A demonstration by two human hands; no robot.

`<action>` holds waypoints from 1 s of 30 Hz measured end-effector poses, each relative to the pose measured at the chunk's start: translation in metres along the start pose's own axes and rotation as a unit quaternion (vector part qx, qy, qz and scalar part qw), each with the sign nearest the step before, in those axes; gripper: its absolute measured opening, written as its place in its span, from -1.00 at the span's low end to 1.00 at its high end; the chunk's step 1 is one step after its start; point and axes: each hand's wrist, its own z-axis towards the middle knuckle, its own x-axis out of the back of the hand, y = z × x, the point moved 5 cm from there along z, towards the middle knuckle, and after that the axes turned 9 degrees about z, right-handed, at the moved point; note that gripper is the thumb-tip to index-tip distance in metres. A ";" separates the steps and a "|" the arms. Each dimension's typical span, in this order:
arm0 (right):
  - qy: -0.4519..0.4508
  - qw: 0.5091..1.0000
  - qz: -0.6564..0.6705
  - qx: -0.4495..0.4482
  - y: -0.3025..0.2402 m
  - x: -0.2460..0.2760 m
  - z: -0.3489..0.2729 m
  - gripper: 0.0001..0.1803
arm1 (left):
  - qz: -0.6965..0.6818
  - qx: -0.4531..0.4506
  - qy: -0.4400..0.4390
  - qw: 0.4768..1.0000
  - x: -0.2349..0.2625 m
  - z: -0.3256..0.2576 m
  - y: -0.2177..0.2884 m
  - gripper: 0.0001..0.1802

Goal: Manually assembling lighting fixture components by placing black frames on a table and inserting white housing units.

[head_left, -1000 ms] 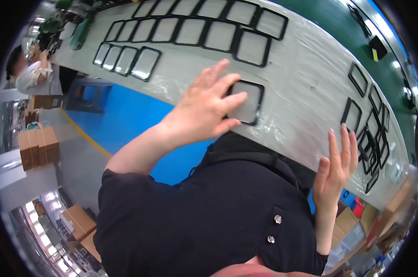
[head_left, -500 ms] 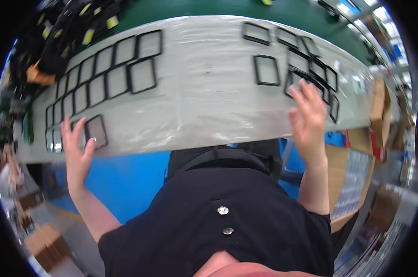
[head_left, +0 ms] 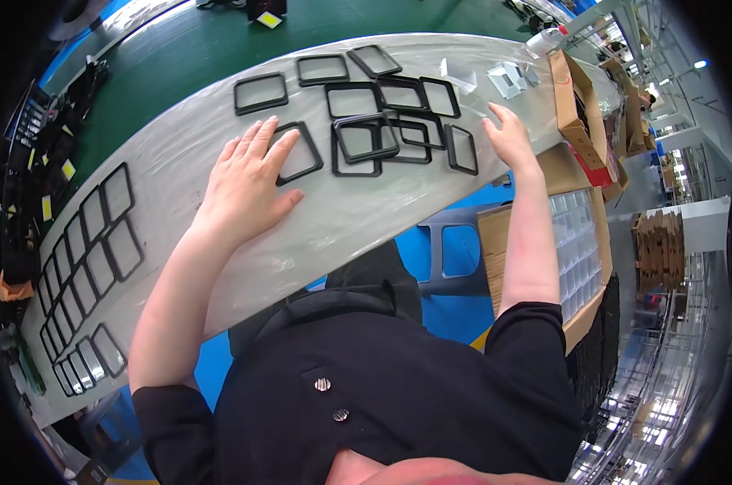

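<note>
Black frames: in the head view, thin rectangular frames (head_left: 364, 121) lie loose and overlapping on the plastic-covered table (head_left: 358, 214), between the two hands.
Left hand: left hand (head_left: 248, 182) lies flat, fingers spread and released, fingertips on one single frame (head_left: 297, 153) at the near edge of the pile.
Right hand: right hand (head_left: 510, 137) rests open on the table, just beside the rightmost frame (head_left: 461, 149), grasping nothing.
Sorted rows: neat rows of frames (head_left: 87, 259) line the table's far left.
Progress: by my judgement partly done; the middle pile is left unsorted.
Surroundings: cardboard box (head_left: 576, 101) stands at the right end.
</note>
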 end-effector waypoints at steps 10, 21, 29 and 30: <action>0.002 0.999 -0.028 0.042 0.007 -0.022 0.027 -0.27 | 0.010 0.068 -0.069 0.995 0.004 0.015 -0.006 -0.24; -0.009 0.983 -0.090 0.158 0.003 -0.025 0.013 -0.49 | -0.292 0.203 0.063 0.932 0.026 -0.056 -0.039 -0.37; -0.017 0.979 -0.145 0.141 0.021 -0.008 0.019 -0.64 | -0.288 0.207 0.065 0.933 0.015 -0.109 -0.044 -0.24; -0.006 0.981 -0.128 0.143 0.029 -0.008 0.021 -0.64 | -0.309 0.214 0.071 0.924 0.013 -0.114 -0.047 -0.27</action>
